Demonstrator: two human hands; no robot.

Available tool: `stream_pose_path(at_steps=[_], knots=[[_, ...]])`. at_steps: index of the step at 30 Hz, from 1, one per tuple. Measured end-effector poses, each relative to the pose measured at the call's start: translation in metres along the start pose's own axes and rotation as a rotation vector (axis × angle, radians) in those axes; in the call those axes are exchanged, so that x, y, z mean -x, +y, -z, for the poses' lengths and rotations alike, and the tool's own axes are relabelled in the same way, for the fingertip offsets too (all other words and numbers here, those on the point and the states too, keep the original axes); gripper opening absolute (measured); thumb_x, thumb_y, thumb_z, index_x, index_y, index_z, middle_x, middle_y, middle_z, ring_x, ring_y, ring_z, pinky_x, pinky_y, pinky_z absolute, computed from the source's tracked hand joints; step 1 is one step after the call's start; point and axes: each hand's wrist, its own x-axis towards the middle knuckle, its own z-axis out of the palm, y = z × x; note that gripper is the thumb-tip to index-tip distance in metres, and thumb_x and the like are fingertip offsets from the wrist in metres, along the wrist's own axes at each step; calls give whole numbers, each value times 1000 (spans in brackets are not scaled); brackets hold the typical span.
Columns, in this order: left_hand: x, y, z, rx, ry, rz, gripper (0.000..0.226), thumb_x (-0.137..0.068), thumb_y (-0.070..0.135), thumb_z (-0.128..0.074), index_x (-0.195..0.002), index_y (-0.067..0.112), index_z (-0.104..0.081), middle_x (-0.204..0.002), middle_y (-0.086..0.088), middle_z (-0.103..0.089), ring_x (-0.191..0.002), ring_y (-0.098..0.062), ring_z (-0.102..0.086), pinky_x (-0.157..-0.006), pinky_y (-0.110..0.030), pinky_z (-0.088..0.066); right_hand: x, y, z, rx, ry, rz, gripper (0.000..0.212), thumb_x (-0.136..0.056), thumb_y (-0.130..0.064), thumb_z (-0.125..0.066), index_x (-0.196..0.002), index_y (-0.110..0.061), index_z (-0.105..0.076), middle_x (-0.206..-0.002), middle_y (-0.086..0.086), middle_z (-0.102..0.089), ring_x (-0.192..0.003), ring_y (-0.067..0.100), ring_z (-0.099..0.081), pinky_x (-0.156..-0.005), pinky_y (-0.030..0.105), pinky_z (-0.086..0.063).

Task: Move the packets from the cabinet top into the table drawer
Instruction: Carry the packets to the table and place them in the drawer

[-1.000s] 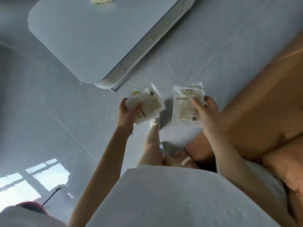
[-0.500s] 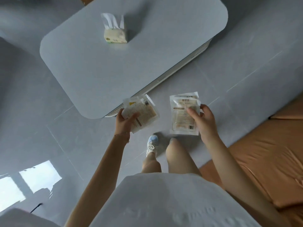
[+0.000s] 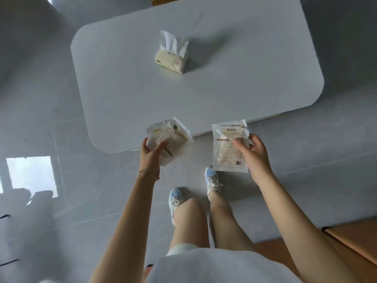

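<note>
Head view: left hand (image 3: 152,155), centre frame, grips a fanned bundle of packets (image 3: 173,135), thumb pressed across the front, fingers curled behind. The right hand (image 3: 255,158), right of centre, grips a second stack of packets (image 3: 226,152) the same way, printed face up. Both bundles are held in the air at the near edge of the white table (image 3: 224,88), which fills the upper frame. A tissue pack (image 3: 170,60) stands on it, upper centre.

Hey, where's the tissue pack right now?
In the head view, the tissue pack sits on the grey table, near its middle, beyond the packets held in the left hand.
</note>
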Motion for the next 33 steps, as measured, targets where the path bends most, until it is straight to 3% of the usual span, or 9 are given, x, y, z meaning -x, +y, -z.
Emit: stream_pose_path(at_steps=[4,8,13,16,19,22,27,31,33], knots=[[-46,-21,-14,30,39,50,28,-70,20,-73,-91,20,-54,-92,-3,-63,-90,-27,-62,-81,-44,-53,-60,11,-18,-27,-14,-41,16,-88,-16,-67,-102,-11,-62,-91,0,-69,-78,9,-67,-64,20,-55],[-112,-63,-26,51,73,103,23,-80,11,-72,-89,21,-53,-91,-2,-62,-88,-24,-61,-77,-40,-55,-135,49,-51,-20,-39,-92,13,-87,-17,-67,-98,-11,-64,-92,1,-69,-82,12,-68,-65,22,-54],[-193,-114,-29,-41,145,86,23,-85,5,-66,-84,21,-48,-84,1,-59,-73,-14,-59,-56,-21,-54,-227,99,-93,39,-10,-114,2,-89,-13,-65,-87,-13,-64,-82,0,-66,-72,10,-65,-62,24,-53],[-228,-130,-28,-72,223,20,23,-83,6,-68,-89,17,-48,-84,1,-58,-70,-11,-57,-56,-21,-54,-267,113,-114,74,84,-68,17,-88,-11,-65,-73,-17,-62,-71,-4,-61,-56,2,-58,-54,17,-49],[-254,-139,-28,-156,257,-77,30,-80,4,-70,-98,10,-47,-90,-3,-58,-73,-13,-57,-62,-26,-54,-294,118,-133,113,126,11,18,-85,-13,-69,-69,-19,-62,-66,-4,-58,-63,10,-54,-60,23,-46],[-272,-145,-29,-203,293,-145,36,-77,6,-72,-103,13,-48,-100,-4,-57,-84,-16,-58,-72,-28,-54,-313,122,-146,187,143,77,7,-82,-18,-72,-79,-14,-68,-67,-7,-60,-66,10,-56,-62,23,-46],[-270,-144,-39,-305,340,-248,41,-78,12,-74,-112,10,-51,-94,9,-57,-76,-1,-55,-63,-9,-44,-313,127,-153,333,211,245,16,-80,-22,-72,-93,-13,-68,-80,-6,-65,-69,5,-57,-56,9,-42],[-256,-146,-36,-408,356,-283,57,-77,17,-75,-127,18,-47,-121,0,-53,-110,-18,-53,-92,-27,-47,-303,137,-136,386,254,268,51,-77,-24,-77,-123,-11,-59,-116,4,-62,-103,14,-56,-87,19,-44],[-242,-148,-32,-514,371,-346,57,-77,21,-74,-127,19,-48,-125,0,-50,-117,-22,-48,-100,-37,-42,-287,144,-122,454,247,334,50,-77,-24,-76,-123,-12,-59,-118,4,-61,-107,17,-53,-89,21,-40]])
